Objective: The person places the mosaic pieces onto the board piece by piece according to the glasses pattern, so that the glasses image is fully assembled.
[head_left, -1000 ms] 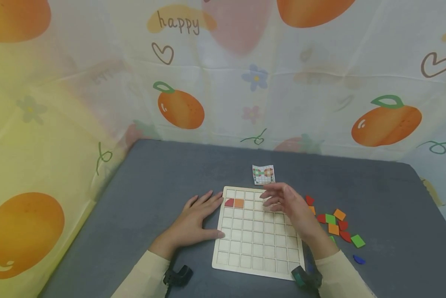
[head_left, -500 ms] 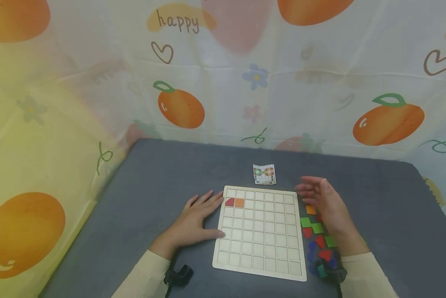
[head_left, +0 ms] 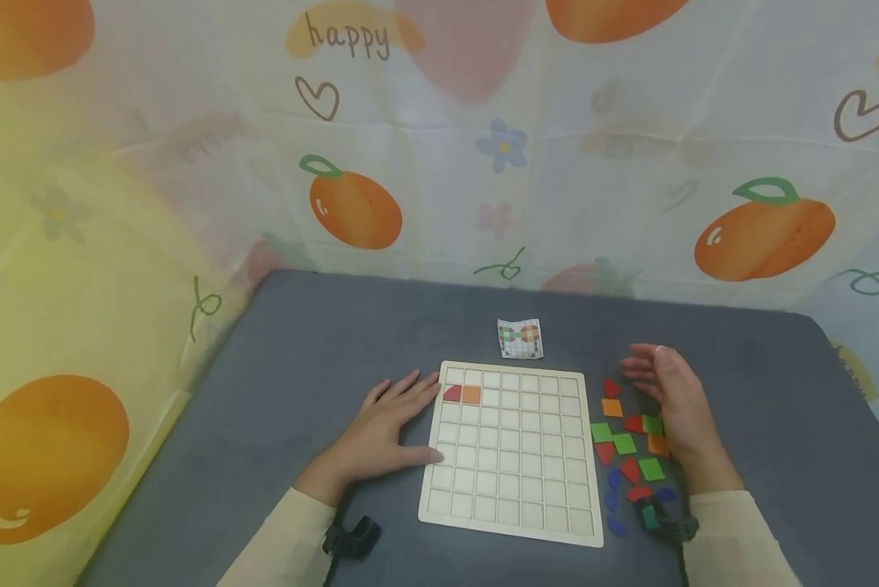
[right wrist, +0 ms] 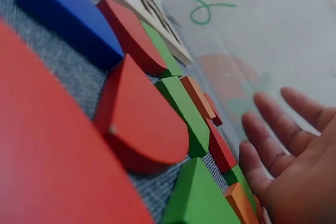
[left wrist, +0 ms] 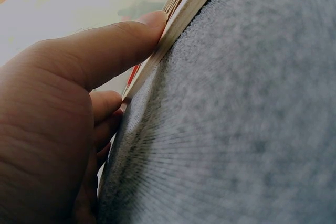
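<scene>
A pale wooden grid board [head_left: 509,452] lies on the table, with a red quarter-round piece [head_left: 452,394] and an orange square [head_left: 472,395] side by side in its second row. My left hand [head_left: 373,432] rests at the board's left edge, fingers spread, and in the left wrist view the thumb [left wrist: 126,38] touches the wooden rim. To the right of the board, my right hand [head_left: 682,399] hovers beside the loose blocks, fingers loosely extended and holding nothing. Among those blocks are green squares [head_left: 625,443], red quarter-rounds [right wrist: 144,124] and blue rounded pieces [right wrist: 71,17].
A small printed pattern card [head_left: 520,339] lies behind the board. The grey table [head_left: 337,342] runs back to a fruit-print cloth [head_left: 439,204] hanging behind it and on the left.
My right hand has moved from above the board's upper right to the right, beyond its edge, uncovering the loose blocks. The left hand stays in place.
</scene>
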The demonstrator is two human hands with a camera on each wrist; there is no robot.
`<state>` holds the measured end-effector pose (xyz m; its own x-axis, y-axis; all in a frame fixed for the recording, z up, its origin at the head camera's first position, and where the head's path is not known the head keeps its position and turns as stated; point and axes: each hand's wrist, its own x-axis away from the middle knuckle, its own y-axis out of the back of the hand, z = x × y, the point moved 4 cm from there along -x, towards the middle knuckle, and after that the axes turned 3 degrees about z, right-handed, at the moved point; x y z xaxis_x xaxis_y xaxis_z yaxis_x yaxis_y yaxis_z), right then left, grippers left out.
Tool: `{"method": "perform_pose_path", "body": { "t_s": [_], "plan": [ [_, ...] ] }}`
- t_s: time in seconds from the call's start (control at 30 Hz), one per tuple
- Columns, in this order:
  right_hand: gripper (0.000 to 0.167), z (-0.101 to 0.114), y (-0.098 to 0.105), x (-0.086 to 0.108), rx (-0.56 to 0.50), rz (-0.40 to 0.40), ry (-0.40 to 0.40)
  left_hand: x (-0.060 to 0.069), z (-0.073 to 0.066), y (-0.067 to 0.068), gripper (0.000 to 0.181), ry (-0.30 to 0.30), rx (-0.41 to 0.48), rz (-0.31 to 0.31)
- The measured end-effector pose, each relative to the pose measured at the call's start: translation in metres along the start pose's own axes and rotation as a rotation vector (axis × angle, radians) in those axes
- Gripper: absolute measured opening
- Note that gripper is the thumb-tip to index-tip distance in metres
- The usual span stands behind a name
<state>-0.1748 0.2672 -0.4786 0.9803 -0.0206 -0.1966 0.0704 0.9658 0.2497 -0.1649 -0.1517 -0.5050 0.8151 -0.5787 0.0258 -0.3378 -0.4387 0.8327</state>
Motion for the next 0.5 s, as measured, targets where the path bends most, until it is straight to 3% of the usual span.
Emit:
{"method": "perform_pose_path", "body": {
  "t_s": [0.13,0.3,0.5],
  "plan": [
    [0.057,-0.007,0.000,0.000,0.070,-0.016,-0.078,0.000,-0.001,0.002,0.101,-0.006,0.002,-0.005],
    [0.058,-0.015,-0.001,0.001,0.202,0.038,-0.211,0.001,-0.002,0.003,0.101,-0.006,0.004,-0.006],
    [0.047,-0.017,-0.006,0.003,0.358,0.130,-0.196,0.001,-0.001,0.001,0.101,-0.005,0.009,-0.005]
  ]
}}
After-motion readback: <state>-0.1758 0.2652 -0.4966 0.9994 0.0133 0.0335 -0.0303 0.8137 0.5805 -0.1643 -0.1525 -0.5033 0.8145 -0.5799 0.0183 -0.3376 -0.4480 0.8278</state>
